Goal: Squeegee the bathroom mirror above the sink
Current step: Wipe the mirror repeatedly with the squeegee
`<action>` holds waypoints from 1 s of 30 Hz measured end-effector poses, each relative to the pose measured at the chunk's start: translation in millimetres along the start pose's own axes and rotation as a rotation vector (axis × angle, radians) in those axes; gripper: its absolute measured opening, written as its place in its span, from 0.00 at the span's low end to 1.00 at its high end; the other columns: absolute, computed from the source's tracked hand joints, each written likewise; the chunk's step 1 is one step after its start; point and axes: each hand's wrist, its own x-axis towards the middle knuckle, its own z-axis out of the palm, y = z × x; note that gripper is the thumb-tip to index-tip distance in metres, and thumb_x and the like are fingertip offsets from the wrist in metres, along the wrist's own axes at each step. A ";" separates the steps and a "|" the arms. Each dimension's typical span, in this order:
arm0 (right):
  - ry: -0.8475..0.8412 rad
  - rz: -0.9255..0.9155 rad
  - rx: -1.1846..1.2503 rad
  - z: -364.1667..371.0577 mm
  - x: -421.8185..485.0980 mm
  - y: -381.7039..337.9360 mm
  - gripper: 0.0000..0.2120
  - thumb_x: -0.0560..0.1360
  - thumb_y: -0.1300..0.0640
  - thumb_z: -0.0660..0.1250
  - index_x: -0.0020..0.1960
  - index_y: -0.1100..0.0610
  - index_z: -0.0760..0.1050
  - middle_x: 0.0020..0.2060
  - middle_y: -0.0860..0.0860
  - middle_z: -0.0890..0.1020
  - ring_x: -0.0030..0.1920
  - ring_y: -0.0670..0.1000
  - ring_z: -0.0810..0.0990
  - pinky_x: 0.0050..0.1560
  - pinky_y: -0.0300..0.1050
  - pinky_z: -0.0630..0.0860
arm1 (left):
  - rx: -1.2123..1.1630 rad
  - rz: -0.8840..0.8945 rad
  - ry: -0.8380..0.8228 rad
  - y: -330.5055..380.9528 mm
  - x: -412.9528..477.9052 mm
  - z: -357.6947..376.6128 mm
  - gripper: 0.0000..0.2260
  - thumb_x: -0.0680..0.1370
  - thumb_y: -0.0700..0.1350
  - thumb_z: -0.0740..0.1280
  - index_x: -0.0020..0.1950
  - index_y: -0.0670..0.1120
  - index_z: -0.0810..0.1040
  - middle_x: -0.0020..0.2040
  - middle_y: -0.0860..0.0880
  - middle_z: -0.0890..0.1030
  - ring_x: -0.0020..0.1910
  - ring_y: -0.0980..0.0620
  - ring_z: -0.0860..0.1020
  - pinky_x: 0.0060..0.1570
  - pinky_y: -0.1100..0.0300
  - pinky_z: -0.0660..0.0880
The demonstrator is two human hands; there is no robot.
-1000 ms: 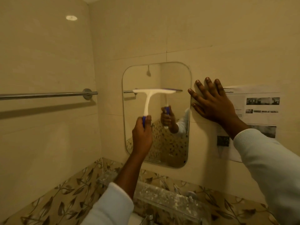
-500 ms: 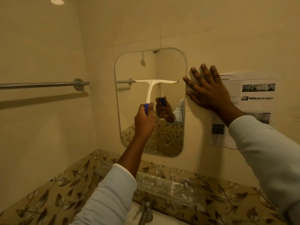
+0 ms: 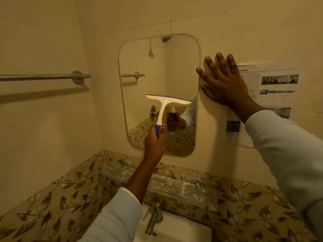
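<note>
Beige tiled bathroom, mirror [image 3: 157, 81] hanging above the sink [image 3: 174, 229]. Left hand [image 3: 154, 142] is gripping the squeegee [image 3: 166, 103] handle, blade lying across the glass around mid-height, mid-stroke I'd say. Right hand [image 3: 225, 82] is resting spread flat on the wall. Next probably means pulling down to the bottom edge.

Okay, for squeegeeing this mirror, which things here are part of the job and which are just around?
Part of the job: squeegee, mirror, left hand gripping the handle, right hand braced on the wall.

Just around: towel bar, printed sheet, faucet, sink, glass shelf.
</note>
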 end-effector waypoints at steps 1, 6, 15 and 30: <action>0.000 0.001 -0.001 -0.3 -0.3 -0.1 0.32 0.86 0.36 0.47 0.86 0.47 0.47 0.85 0.60 0.54 0.84 0.69 0.48 0.82 0.71 0.46 | -0.002 -0.004 -0.003 -4.2 -3.2 0.0 0.13 0.84 0.60 0.59 0.55 0.52 0.74 0.38 0.53 0.79 0.34 0.62 0.78 0.32 0.70 0.72; -0.002 0.001 -0.018 -0.5 0.8 -0.3 0.32 0.86 0.36 0.46 0.86 0.47 0.46 0.85 0.60 0.54 0.84 0.68 0.49 0.82 0.71 0.47 | 0.016 -0.005 -0.017 -26.2 -20.7 -2.7 0.09 0.84 0.59 0.60 0.50 0.57 0.73 0.37 0.52 0.78 0.32 0.61 0.78 0.30 0.70 0.72; -0.010 0.002 -0.009 -1.7 1.6 0.2 0.33 0.86 0.35 0.46 0.86 0.46 0.46 0.85 0.60 0.54 0.84 0.68 0.48 0.82 0.71 0.47 | 0.071 -0.076 -0.058 -83.2 -66.5 -7.0 0.14 0.82 0.59 0.60 0.53 0.50 0.75 0.33 0.53 0.76 0.28 0.60 0.76 0.28 0.67 0.71; 0.007 0.008 -0.017 0.7 1.3 0.0 0.33 0.86 0.35 0.47 0.86 0.46 0.47 0.84 0.60 0.55 0.84 0.68 0.50 0.82 0.70 0.48 | 0.139 -0.290 -0.121 -137.6 -132.8 -11.3 0.10 0.84 0.54 0.62 0.56 0.50 0.76 0.33 0.50 0.76 0.28 0.56 0.74 0.32 0.51 0.76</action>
